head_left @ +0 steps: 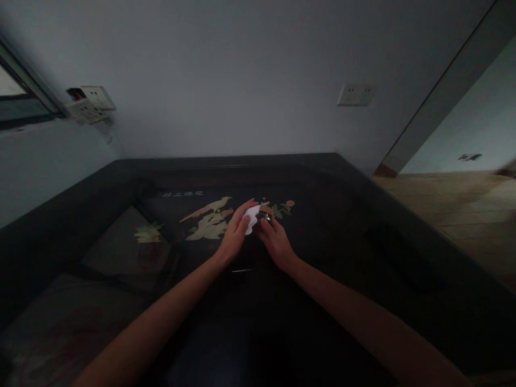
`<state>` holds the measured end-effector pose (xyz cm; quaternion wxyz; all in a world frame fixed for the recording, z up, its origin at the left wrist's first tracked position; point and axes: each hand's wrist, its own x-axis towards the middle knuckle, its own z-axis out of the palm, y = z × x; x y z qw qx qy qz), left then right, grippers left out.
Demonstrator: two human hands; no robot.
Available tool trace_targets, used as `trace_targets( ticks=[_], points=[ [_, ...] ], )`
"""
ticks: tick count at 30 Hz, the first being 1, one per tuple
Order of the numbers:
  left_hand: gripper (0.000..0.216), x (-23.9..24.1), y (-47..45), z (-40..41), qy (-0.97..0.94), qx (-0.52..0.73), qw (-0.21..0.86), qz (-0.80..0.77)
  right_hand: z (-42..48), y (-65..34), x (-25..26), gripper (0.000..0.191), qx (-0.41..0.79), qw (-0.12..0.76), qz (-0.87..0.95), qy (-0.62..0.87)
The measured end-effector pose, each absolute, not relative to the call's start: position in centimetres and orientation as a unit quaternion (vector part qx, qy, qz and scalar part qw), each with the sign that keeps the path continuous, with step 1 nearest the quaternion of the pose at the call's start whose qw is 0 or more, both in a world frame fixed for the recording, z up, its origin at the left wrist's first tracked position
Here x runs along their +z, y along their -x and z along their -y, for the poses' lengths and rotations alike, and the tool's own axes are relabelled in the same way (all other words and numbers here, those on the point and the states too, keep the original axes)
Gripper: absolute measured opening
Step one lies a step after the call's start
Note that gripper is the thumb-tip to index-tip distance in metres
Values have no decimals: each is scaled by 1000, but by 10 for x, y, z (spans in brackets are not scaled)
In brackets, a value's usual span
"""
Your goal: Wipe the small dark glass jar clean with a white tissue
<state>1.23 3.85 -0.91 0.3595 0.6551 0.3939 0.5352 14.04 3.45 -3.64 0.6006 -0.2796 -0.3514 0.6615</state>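
Observation:
My left hand (237, 226) is closed on a small white piece (252, 217) with a wavy edge, which looks like tissue or thin cloth. Beside it, my right hand (277, 239) pinches a small dark object (265, 212) with a brownish part and a shiny metallic glint; its kind is too small and dim to make out. The white piece meets that object between the two hands. Both hands are close together over the middle of a glossy black table (314, 279).
Inlaid on the tabletop are a pale bird picture (209, 223) and orange flowers (289, 204). A long dark object (403, 258) lies at the right. Wall sockets (357, 94) and a power adapter (85, 110) are on the wall behind. Wooden floor (451, 199) shows at right.

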Motion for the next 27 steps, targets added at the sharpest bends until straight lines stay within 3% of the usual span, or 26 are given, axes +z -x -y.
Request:
trace_targets(
  ticks=[5,12,18,23,27],
  points=[
    [44,-37,-20,-70,-553,631,396,-374,-68,-143,-45,47,586,589,455,320],
    [45,-64,-17,-78,-511,631,435,-389,-70,-142,-53,45,550,593,484,334],
    [41,-42,-20,-61,-520,637,334,-461,-54,-138,-46,49,562,569,514,308],
    [41,-23,-21,-55,-579,628,297,-427,-52,-137,-47,55,583,568,500,297],
    [35,-15,-16,-58,-657,587,226,-416,-55,-135,-49,48,633,558,461,275]
  ],
)
